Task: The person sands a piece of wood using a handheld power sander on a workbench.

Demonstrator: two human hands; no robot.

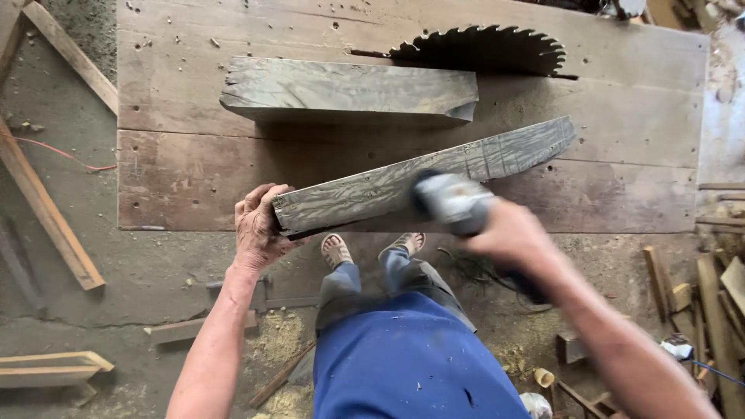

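While the left hand is clamping the plank's near-left end on the table, the right hand is gripping a grinder on it; looks stiff, heavy, rough, so hold the ends.

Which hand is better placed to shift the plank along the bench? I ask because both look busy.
Probably left. The left hand already grips the near end of the plank, while the right hand is wrapped around the power tool pressed on it.
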